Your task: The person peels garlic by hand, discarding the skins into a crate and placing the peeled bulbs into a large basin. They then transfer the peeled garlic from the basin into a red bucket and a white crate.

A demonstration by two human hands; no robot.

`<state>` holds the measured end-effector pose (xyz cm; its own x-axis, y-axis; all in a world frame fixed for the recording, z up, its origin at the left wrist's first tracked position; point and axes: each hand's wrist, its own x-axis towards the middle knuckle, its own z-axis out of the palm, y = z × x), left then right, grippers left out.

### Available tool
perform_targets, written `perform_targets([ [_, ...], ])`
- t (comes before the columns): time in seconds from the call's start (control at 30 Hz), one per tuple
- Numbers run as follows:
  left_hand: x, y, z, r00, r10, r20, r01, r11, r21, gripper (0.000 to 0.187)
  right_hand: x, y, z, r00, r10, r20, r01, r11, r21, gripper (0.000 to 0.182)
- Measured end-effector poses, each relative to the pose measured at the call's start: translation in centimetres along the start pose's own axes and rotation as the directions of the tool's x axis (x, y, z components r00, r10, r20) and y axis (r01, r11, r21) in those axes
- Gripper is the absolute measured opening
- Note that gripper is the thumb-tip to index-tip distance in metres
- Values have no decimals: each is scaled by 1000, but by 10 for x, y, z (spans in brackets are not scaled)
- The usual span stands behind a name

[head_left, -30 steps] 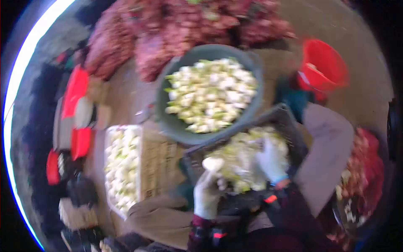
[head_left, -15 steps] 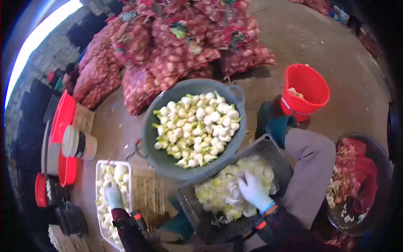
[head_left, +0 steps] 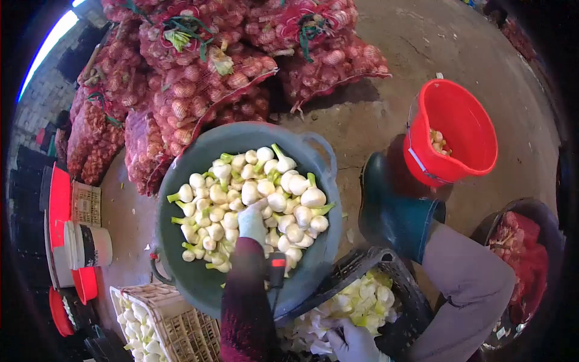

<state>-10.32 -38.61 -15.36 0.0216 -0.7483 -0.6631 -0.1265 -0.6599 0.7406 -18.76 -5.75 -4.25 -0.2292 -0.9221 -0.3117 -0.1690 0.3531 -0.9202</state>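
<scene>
My left hand (head_left: 253, 224), in a pale glove, reaches into the big grey-green tub (head_left: 172, 241) and touches the white peeled bulbs (head_left: 218, 193) with green stems. Whether its fingers hold a bulb is hidden by the hand. Low in the view, my right hand (head_left: 353, 342), also gloved, is over the black crate (head_left: 416, 304) among pale peeled skins (head_left: 368, 301). Its fingers are curled, and what they hold, if anything, cannot be made out.
Red net sacks of bulbs (head_left: 187, 90) are piled behind the tub. A red bucket (head_left: 452, 120) stands by my green boot (head_left: 392, 211). At the left sits a crate of white bulbs (head_left: 181, 326); a dark basin with red netting (head_left: 528, 259) is at the right.
My left hand has moved from the white-bulb crate to the tub. My right hand has moved lower in the view, over the skins. The view has shifted closer to the tub.
</scene>
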Motion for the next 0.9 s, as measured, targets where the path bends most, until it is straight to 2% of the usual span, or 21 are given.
perform_targets([
  [0.07, -8, -3, -28, 948, 217, 234, -239, 969, 67, 20, 3, -8, -2, 999, 36, 4, -36, 998, 51, 21],
  [0.1, -23, 1, -39, 959, 120, 257, -108, 992, -59, 22, 6, -11, -3, 995, 94, 25, -96, 991, 96, 24],
  [0.13, -45, 0, -51, 951, 147, 274, -104, 981, -164, 25, 3, -13, -1, 986, 157, 53, -163, 976, 141, 27],
  [0.17, -84, 9, -57, 960, 107, 259, -55, 978, -200, 25, 2, -2, 1, 988, 127, 85, -137, 983, 122, 34],
  [0.27, -185, -11, -81, 964, 91, 250, -20, 962, -273, 29, -5, -8, 4, 981, -186, 52, 186, 982, 1, 48],
  [0.3, -212, -25, -90, 960, 74, 268, 10, 954, -301, 32, -6, -15, 7, 961, -275, 13, 275, 961, 21, 53],
  [0.33, -247, -35, -92, 981, 43, 190, 20, 949, -314, 32, -7, -16, 9, 940, -337, 47, 340, 926, -162, 56],
  [0.37, -272, -48, -99, 980, 26, 195, 37, 950, -310, 33, -13, -28, 9, 956, -259, 135, 286, 923, -256, 55],
  [0.43, -311, -73, -104, 992, 22, 121, 24, 930, -366, 33, -26, -16, 21, 918, -344, 197, 387, 885, -259, 51],
  [0.47, -327, -85, -109, 994, 10, 108, 31, 926, -377, 33, -36, -15, 22, 916, -337, 216, 386, 886, -258, 51],
  [0.53, -345, -105, -118, 988, 13, 152, 47, 924, -381, 28, -48, -16, 25, 863, -381, 331, 488, 795, -359, 50],
  [0.67, -363, -124, -111, 996, 2, 84, 41, 854, -518, 31, -62, -6, 33, 849, -330, 414, 492, 779, -388, 48],
  [0.73, -365, -130, -116, 999, -45, 17, 48, 929, -366, 30, -66, 4, 40, 867, -302, 395, 459, 794, -400, 39],
  [0.77, -367, -129, -116, 999, -51, 19, 54, 930, -364, 30, -65, 9, 42, 870, -296, 394, 453, 797, -400, 39],
  [0.83, -373, -121, -116, 1000, 25, -6, -25, 982, -189, 27, -60, 12, 43, 875, -446, 188, 464, 884, -61, 31],
  [0.87, -371, -121, -117, 1000, 17, 2, -16, 980, -199, 29, -57, 14, 36, 867, -416, 274, 432, 902, 0, 31],
  [0.9, -367, -126, -118, 1000, 16, 7, -15, 980, -198, 29, -60, 10, 32, 870, -414, 270, 430, 903, -3, 31],
])
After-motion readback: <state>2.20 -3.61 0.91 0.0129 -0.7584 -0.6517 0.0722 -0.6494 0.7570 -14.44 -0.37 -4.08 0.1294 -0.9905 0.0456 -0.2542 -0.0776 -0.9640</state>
